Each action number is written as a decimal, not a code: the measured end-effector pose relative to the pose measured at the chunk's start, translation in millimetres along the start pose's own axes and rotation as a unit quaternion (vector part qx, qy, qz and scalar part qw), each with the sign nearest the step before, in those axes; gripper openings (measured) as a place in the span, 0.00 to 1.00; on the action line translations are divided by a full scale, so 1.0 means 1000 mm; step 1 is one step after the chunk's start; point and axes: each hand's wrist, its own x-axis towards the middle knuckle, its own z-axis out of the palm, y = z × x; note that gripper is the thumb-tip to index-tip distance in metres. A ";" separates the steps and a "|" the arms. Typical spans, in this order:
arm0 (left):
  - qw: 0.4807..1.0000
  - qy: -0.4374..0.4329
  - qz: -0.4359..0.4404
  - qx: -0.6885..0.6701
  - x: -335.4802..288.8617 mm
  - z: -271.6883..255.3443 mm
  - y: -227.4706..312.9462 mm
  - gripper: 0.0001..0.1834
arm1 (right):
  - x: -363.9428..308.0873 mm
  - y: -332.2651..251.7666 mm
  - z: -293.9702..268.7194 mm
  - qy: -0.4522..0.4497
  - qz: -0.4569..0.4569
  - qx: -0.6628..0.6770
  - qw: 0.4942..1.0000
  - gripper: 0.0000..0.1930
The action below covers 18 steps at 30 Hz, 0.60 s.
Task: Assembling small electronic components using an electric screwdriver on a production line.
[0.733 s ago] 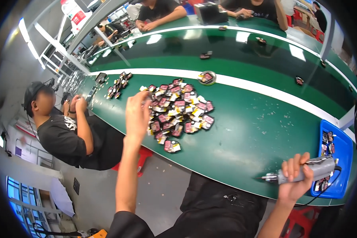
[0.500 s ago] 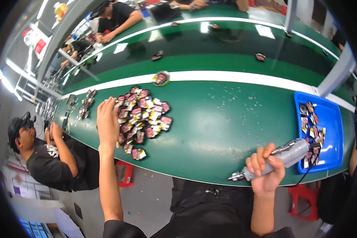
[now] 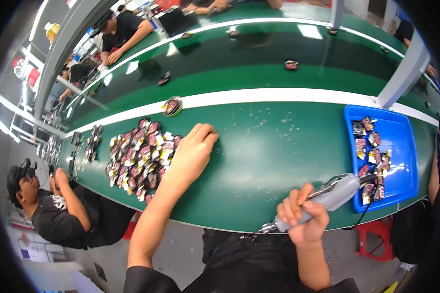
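Note:
My right hand is wrapped round a grey electric screwdriver. Its bit points left, over the near edge of the green bench, and a black cord trails from its back end. My left hand is over the bench at the right side of a heap of small black parts with pinkish faces and white and yellow tabs. Its fingers are curled together, and whatever they may hold is hidden.
A blue tray at the right holds several similar parts. Small clear bits lie scattered across the bench. A round dish stands by the white rail. Beyond it, parts lie on a conveyor. A co-worker sits at the left.
My left hand has moved from the left side of the heap to its right side, its fingers now curled. The right hand keeps hold of the screwdriver. The view has shifted somewhat.

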 end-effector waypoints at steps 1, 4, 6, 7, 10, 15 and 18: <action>1.000 0.009 0.018 -0.002 0.007 0.005 0.003 0.09 | -0.001 -0.005 -0.002 0.007 -0.006 -0.004 1.000 0.05; 0.997 0.036 0.057 0.034 -0.002 0.013 -0.005 0.10 | -0.004 0.001 0.001 0.031 0.011 0.013 0.999 0.07; 0.997 0.054 0.038 0.028 -0.007 0.011 0.000 0.06 | -0.009 0.005 -0.002 0.029 0.032 0.020 0.999 0.07; 0.997 0.069 0.037 0.010 -0.005 0.007 0.005 0.05 | -0.011 0.009 -0.008 0.012 0.042 0.034 0.998 0.07; 0.993 0.081 -0.062 -0.060 -0.009 -0.001 0.023 0.07 | -0.014 0.016 -0.012 -0.033 0.026 0.076 0.996 0.06; 0.988 0.054 -0.087 -0.120 -0.035 -0.027 0.052 0.06 | -0.009 0.017 -0.008 -0.022 0.022 0.054 0.998 0.05; 0.995 0.039 -0.049 -0.080 -0.038 -0.048 0.082 0.04 | -0.004 0.011 -0.006 -0.017 0.021 0.033 0.999 0.05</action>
